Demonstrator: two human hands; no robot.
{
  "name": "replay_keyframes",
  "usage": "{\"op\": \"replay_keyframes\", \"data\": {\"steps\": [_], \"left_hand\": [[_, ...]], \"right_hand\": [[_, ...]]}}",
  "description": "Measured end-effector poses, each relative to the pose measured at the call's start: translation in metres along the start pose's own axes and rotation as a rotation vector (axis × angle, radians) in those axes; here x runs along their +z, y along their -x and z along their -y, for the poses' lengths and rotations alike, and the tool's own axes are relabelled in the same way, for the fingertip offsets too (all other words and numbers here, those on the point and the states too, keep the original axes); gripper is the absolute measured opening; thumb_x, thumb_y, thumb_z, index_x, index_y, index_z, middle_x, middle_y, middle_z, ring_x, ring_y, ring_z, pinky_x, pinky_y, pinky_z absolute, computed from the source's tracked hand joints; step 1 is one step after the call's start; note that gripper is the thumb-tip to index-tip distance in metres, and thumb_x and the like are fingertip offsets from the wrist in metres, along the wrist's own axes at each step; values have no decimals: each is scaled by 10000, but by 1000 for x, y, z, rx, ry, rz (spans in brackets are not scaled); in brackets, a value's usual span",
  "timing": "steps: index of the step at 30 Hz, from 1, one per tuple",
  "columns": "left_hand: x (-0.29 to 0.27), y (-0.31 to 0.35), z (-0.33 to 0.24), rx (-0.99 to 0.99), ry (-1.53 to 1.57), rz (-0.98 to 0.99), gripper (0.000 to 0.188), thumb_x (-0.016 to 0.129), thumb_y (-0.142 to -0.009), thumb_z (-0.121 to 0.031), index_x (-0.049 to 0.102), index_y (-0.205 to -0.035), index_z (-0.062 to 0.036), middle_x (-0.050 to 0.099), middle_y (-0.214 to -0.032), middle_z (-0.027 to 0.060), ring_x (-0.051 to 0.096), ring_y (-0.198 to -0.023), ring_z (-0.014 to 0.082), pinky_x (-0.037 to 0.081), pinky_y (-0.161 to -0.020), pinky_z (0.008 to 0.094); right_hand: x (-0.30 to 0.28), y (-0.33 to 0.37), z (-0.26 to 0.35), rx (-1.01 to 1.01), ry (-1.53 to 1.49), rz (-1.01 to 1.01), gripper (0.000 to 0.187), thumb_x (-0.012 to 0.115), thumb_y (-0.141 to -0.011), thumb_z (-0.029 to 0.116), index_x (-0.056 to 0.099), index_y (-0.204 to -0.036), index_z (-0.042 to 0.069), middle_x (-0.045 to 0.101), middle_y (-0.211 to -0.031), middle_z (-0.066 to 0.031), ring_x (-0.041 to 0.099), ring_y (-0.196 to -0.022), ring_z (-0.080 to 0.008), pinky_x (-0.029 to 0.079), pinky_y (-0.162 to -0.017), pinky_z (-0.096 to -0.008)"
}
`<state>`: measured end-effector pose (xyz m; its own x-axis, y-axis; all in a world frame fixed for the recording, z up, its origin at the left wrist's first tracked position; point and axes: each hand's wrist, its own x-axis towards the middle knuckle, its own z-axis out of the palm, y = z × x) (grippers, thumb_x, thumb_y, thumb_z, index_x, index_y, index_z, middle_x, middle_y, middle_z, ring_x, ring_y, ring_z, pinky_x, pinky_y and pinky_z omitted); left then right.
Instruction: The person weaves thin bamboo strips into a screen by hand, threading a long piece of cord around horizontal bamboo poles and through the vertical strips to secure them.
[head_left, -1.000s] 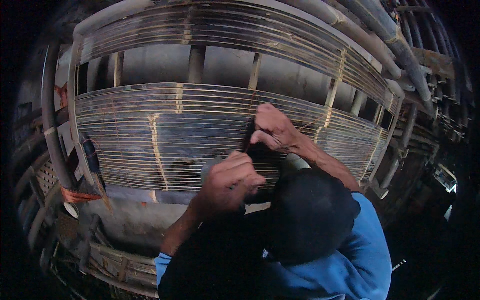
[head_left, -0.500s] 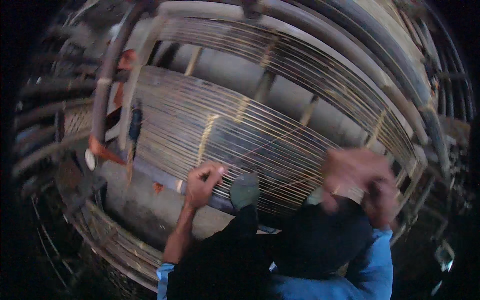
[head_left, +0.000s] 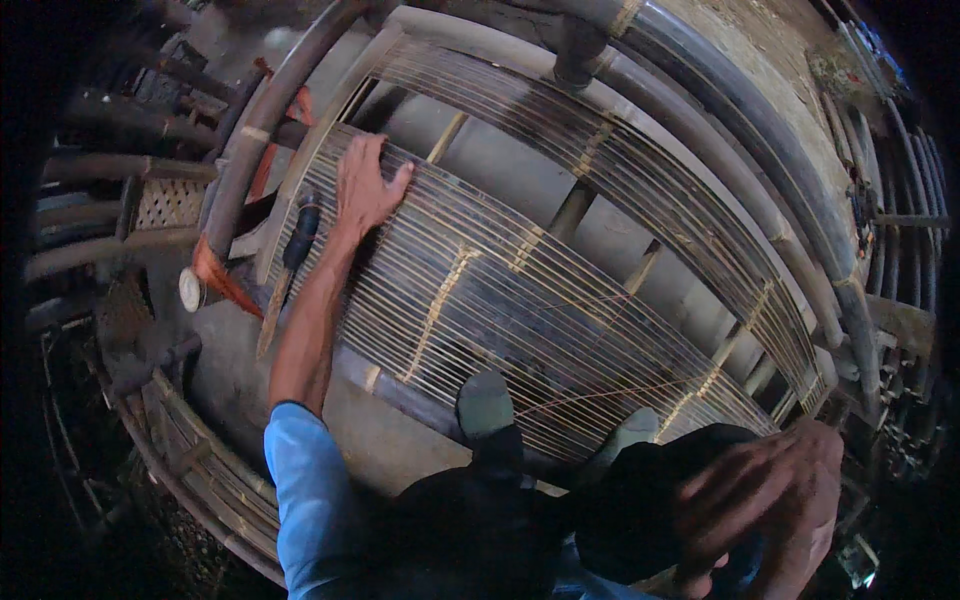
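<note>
My left hand reaches out to the far left and lies on the thin bamboo slats of a long, curved slatted frame. Its fingers are stretched out and its thumb points to the right. Beside my left forearm lies a knife with a dark handle, its blade toward me. Over my dark-clothed right knee, my right hand is curled, partly blurred; whatever its fingers may hold is hidden. Pale lashing crosses the slats, and a thin reddish strand lies over them near my feet.
My feet, in greenish footwear, rest at the slats' near edge. Thick bamboo poles border the far side. An orange piece and a pale round object are at the left. More bamboo poles stand at the right.
My left hand has moved from the near edge to the far left of the slats, and its curled fingers have straightened. My right hand has come down and closer to me. The view has shifted.
</note>
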<state>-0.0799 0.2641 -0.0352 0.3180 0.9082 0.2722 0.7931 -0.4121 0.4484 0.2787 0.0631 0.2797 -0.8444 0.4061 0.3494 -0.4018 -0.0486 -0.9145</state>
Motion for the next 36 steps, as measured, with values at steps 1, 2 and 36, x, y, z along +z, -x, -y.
{"op": "replay_keyframes", "data": {"steps": [1, 2, 36], "left_hand": [[9, -16, 5, 79, -82, -70, 512, 699, -869, -360, 591, -1201, 15, 574, -1197, 232, 529, -1179, 401, 402, -1012, 505], [8, -25, 22, 148, -185, -138, 535, 671, -886, -411, 596, -1201, 15, 570, -1199, 232, 511, -1200, 401, 377, -1032, 521], [-184, 78, 3, -712, 378, 171, 314, 657, -959, -313, 745, -1004, -15, 683, -847, 21, 625, -817, 115, 482, -710, 280]], "right_hand": [[-3, -2, 1, 23, -4, -9, 334, 670, -938, 483, 719, -944, 153, 652, -842, -188, 656, -672, -247, 471, -602, -367], [-5, -5, -2, 40, -24, -24, 318, 668, -943, 473, 717, -934, 159, 648, -837, -196, 657, -670, -253, 469, -601, -372], [-148, 37, -301, 800, 903, -863, 300, 724, -896, 280, 724, -1072, 37, 730, -1003, -153, 688, -914, -258, 526, -826, -391]]}}
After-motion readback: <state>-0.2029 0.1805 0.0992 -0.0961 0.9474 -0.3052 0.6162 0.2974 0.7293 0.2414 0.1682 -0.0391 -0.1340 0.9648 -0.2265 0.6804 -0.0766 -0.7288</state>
